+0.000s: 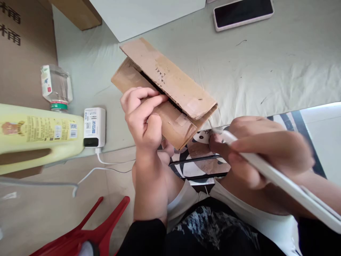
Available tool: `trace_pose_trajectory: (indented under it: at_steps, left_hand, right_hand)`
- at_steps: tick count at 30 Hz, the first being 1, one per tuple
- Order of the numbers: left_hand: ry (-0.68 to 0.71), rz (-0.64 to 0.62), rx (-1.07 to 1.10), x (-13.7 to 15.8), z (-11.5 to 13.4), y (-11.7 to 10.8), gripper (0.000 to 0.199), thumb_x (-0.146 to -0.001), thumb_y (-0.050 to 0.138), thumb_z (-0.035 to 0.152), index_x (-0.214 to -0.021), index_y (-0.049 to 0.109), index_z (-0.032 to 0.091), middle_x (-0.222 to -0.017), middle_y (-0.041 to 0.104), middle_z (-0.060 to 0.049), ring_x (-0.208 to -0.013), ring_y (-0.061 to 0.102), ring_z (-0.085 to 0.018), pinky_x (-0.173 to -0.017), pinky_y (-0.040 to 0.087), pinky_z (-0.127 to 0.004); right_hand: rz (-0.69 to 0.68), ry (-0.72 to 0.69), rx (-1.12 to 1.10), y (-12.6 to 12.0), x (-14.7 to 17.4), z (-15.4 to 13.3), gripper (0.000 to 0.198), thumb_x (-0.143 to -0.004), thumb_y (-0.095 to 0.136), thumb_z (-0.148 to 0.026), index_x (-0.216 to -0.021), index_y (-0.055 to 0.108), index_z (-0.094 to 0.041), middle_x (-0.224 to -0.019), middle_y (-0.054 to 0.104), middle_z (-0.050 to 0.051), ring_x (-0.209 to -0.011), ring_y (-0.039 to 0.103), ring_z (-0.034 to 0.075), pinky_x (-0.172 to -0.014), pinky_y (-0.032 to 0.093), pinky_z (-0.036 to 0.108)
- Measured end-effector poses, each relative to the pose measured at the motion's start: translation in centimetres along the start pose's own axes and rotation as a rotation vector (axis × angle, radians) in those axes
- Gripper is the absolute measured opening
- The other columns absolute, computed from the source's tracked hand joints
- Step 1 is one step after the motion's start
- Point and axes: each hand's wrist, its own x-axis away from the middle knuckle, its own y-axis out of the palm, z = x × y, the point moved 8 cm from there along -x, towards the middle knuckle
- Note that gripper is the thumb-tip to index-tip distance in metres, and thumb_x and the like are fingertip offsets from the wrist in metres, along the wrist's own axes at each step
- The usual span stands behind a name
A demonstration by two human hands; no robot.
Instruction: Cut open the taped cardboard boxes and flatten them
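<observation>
My left hand (145, 117) grips a small, flat cardboard box (183, 85), its fingertips tucked at the dark slit under a raised flap. The box is tilted, with torn, worn patches on the flap. My right hand (269, 145), smeared by motion, is closed around a long white pen-shaped tool (262, 165). The tool's narrow greyish tip points left, close to the box's lower right corner; whether it is a pen or a cutter I cannot tell. A gap shows between the tip and the cardboard.
A phone (243, 13) lies on the cloth-covered surface (293, 67). At left are a clear plastic bottle (57, 85), a yellow jug (39, 137) and a white power bank (94, 126) with a cable. A white box (149, 16) stands behind; a red stool (101, 234) is below.
</observation>
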Motion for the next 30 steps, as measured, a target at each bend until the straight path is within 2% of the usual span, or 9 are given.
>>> trace_pose_trajectory:
  at_steps: [3, 6, 9, 13, 17, 22, 24, 27, 30]
  left_hand:
    - [0.001, 0.010, 0.019, 0.0, -0.1, 0.0, 0.032, -0.096, 0.047, 0.035, -0.101, 0.078, 0.028, -0.104, 0.069, -0.005, -0.111, 0.054, -0.027, -0.105, 0.043, -0.054]
    - [0.000, -0.016, 0.010, 0.0, 0.0, 0.1, 0.033, -0.098, 0.045, 0.036, -0.103, 0.077, 0.028, -0.106, 0.067, -0.005, -0.112, 0.054, -0.027, -0.108, 0.040, -0.055]
    - [-0.058, -0.020, 0.016, 0.0, -0.3, 0.1, 0.034, -0.097, 0.044, 0.040, -0.101, 0.075, 0.029, -0.105, 0.064, -0.005, -0.116, 0.054, -0.030, -0.113, 0.037, -0.060]
    - [-0.118, -0.018, -0.011, 0.0, -0.6, 0.2, 0.032, -0.093, 0.044, 0.040, -0.098, 0.074, 0.030, -0.104, 0.064, -0.005, -0.117, 0.054, -0.031, -0.113, 0.038, -0.062]
    - [-0.038, -0.020, 0.000, 0.1, -0.3, 0.2, 0.032, -0.092, 0.045, 0.035, -0.101, 0.075, 0.031, -0.106, 0.066, -0.003, -0.115, 0.055, -0.029, -0.111, 0.041, -0.060]
    - [-0.042, -0.083, -0.037, -0.1, 0.3, -0.1, 0.031, -0.089, 0.048, 0.029, -0.101, 0.076, 0.033, -0.119, 0.065, -0.004, -0.124, 0.049, -0.032, -0.117, 0.034, -0.062]
    - [-0.009, -0.112, -0.091, -0.3, 1.3, -0.4, 0.030, -0.086, 0.052, 0.028, -0.100, 0.077, 0.033, -0.128, 0.061, -0.003, -0.130, 0.044, -0.034, -0.121, 0.028, -0.063]
    - [0.101, -0.139, -0.127, -0.7, 3.7, -0.7, 0.033, -0.083, 0.053, 0.022, -0.100, 0.079, 0.032, -0.130, 0.061, -0.002, -0.130, 0.044, -0.034, -0.119, 0.031, -0.063]
    - [0.098, -0.209, -0.101, -0.8, 4.7, -0.4, 0.033, -0.087, 0.050, 0.023, -0.101, 0.078, 0.032, -0.130, 0.063, -0.003, -0.130, 0.046, -0.034, -0.117, 0.031, -0.064]
  right_hand:
    - [0.151, 0.097, 0.041, -1.2, -0.1, 2.4, 0.012, -0.087, 0.059, -0.018, -0.090, 0.056, -0.029, -0.059, 0.055, -0.007, -0.047, 0.051, 0.009, -0.044, 0.040, 0.024]
    - [0.207, 0.385, 0.215, -1.7, 0.3, 7.2, 0.020, -0.092, 0.054, -0.022, -0.111, 0.053, -0.030, -0.080, 0.068, -0.002, -0.066, 0.065, 0.016, -0.063, 0.053, 0.032]
    - [-0.064, 0.590, 0.436, -0.3, 0.8, 11.8, 0.041, -0.087, 0.057, -0.025, -0.128, 0.051, -0.025, -0.108, 0.072, 0.007, -0.092, 0.070, 0.024, -0.080, 0.057, 0.042]
    - [-0.326, 0.644, 0.681, 1.0, 1.8, 15.3, 0.060, -0.081, 0.050, -0.015, -0.141, 0.050, -0.017, -0.131, 0.064, 0.016, -0.118, 0.061, 0.035, -0.097, 0.051, 0.054]
    - [-0.351, 0.664, 0.766, 1.5, 2.3, 16.2, 0.060, -0.083, 0.043, -0.013, -0.142, 0.053, -0.020, -0.133, 0.064, 0.017, -0.121, 0.058, 0.039, -0.096, 0.047, 0.061]
    - [-0.227, 0.606, 0.709, 1.6, 2.1, 15.4, 0.049, -0.090, 0.043, -0.025, -0.137, 0.058, -0.024, -0.141, 0.061, 0.016, -0.122, 0.058, 0.039, -0.096, 0.046, 0.062]
    - [-0.210, 0.577, 0.678, 1.9, 1.9, 15.0, 0.045, -0.091, 0.044, -0.029, -0.133, 0.059, -0.023, -0.139, 0.062, 0.016, -0.122, 0.059, 0.037, -0.097, 0.047, 0.060]
    - [-0.229, 0.601, 0.638, 2.4, 1.7, 14.6, 0.042, -0.092, 0.045, -0.030, -0.131, 0.060, -0.024, -0.138, 0.062, 0.015, -0.121, 0.060, 0.035, -0.099, 0.048, 0.058]
    - [-0.270, 0.667, 0.602, 2.6, 1.5, 14.6, 0.041, -0.091, 0.047, -0.028, -0.131, 0.059, -0.024, -0.142, 0.060, 0.014, -0.124, 0.060, 0.035, -0.102, 0.047, 0.058]
